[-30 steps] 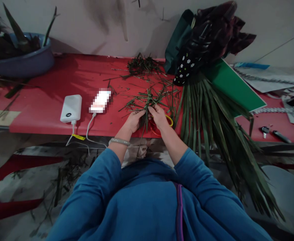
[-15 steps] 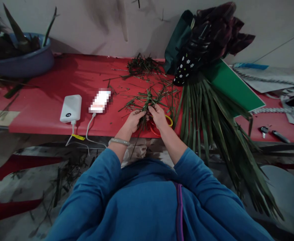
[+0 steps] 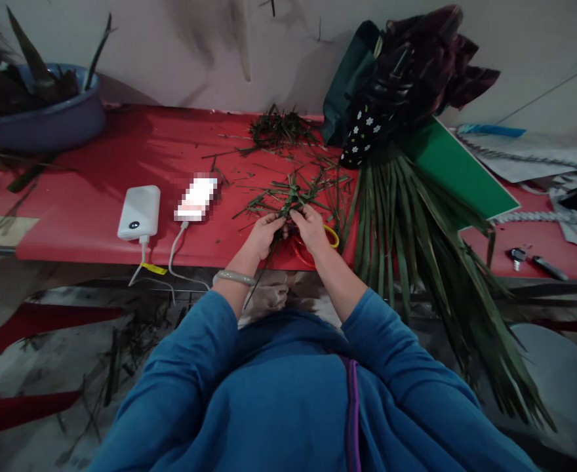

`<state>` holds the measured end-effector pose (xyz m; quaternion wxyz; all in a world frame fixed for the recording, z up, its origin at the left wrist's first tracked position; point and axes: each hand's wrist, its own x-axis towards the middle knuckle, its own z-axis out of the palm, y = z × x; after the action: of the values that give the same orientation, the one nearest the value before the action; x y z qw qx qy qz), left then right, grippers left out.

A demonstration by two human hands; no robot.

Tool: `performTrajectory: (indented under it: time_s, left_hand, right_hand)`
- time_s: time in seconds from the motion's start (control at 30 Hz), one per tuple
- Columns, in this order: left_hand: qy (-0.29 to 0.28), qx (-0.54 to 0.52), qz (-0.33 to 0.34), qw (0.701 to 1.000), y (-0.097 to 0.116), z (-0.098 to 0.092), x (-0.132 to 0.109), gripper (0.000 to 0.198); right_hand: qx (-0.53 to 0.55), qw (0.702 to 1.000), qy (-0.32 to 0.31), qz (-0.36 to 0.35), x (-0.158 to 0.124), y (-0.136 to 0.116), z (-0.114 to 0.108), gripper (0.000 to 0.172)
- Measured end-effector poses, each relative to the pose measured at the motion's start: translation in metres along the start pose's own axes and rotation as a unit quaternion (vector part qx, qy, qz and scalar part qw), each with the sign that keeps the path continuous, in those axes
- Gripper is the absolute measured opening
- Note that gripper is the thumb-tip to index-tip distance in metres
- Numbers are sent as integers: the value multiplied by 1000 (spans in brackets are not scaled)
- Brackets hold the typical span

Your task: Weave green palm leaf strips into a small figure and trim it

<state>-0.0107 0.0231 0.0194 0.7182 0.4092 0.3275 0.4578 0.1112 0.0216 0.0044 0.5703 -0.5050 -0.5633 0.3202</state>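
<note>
Both my hands meet over the front edge of the red table [image 3: 96, 196]. My left hand [image 3: 261, 236] and my right hand [image 3: 312, 229] are closed on a small knot of thin green leaf strips [image 3: 291, 195] whose ends stick out in all directions. One long strip hangs down below my left hand. A bracelet sits on my left wrist. Under my right hand lie scissors [image 3: 328, 239] with yellow and red handles.
A big bunch of long palm leaves [image 3: 406, 229] hangs off the table at right, by a green board [image 3: 458, 170]. A white power bank [image 3: 139, 211] and a phone [image 3: 197, 196] lie at left. A blue basin [image 3: 47, 121] stands far left. Keys [image 3: 534, 261] lie at right.
The long strip hanging below my left hand has swung from straight down to slanting left. My hands have shifted only slightly on the leaf knot.
</note>
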Motion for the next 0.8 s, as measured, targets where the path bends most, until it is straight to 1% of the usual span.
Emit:
performTrajectory:
  time_s: [0.17, 0.3, 0.4, 0.5, 0.57, 0.63, 0.7, 0.8]
  left_hand:
    - [22, 9, 4, 1000, 1, 3, -2, 11]
    - [9, 26, 13, 1000, 0, 3, -2, 13]
    - [3, 44, 7, 999, -1, 3, -2, 18]
    - [18, 15, 3, 1000, -1, 4, -2, 23]
    - [40, -25, 19, 999, -1, 5, 0, 29]
    - [58, -56, 29, 996, -1, 3, 1, 35]
    - [66, -80, 18, 994, 0, 0, 3, 34]
    - [80, -99, -3, 992, 1, -6, 6, 34]
  right_hand:
    - [66, 997, 31, 18, -1, -9, 3, 21]
    - [137, 985, 103, -13, 0, -13, 2, 27]
    - [132, 981, 140, -8, 1, -10, -1, 24]
    - [99, 983, 154, 10, 1, -7, -3, 21]
    - [89, 986, 139, 17, 0, -9, -3, 21]
    - [76, 992, 102, 24, -2, -12, -2, 20]
    - [44, 996, 67, 26, -3, -15, -1, 18]
    - [-12, 999, 40, 15, -5, -17, 0, 17]
